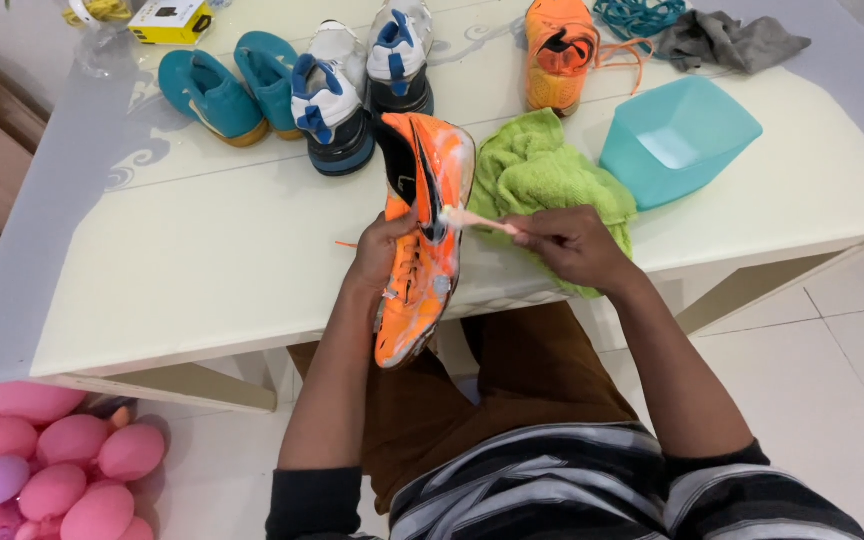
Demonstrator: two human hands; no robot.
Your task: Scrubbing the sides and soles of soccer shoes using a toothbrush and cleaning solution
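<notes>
My left hand [380, 252] grips an orange sports shoe [422, 235] by its side, holding it on edge above my lap at the table's near edge. The shoe looks wet and soapy. My right hand [574, 243] pinches the handle of a small pale brush [477, 220], like a toothbrush, whose head touches the shoe's black side stripe. A crumpled green cloth [537, 170] lies on the white table [202, 270] just behind my right hand.
A teal plastic basin [677, 140] stands right of the cloth. Further back are a second orange shoe [558, 55] with loose laces, a white-and-blue pair [357, 85], a teal pair [227, 85], a grey rag [727, 40] and a yellow box [170, 20]. Pink balloons [52, 460] lie on the floor, left.
</notes>
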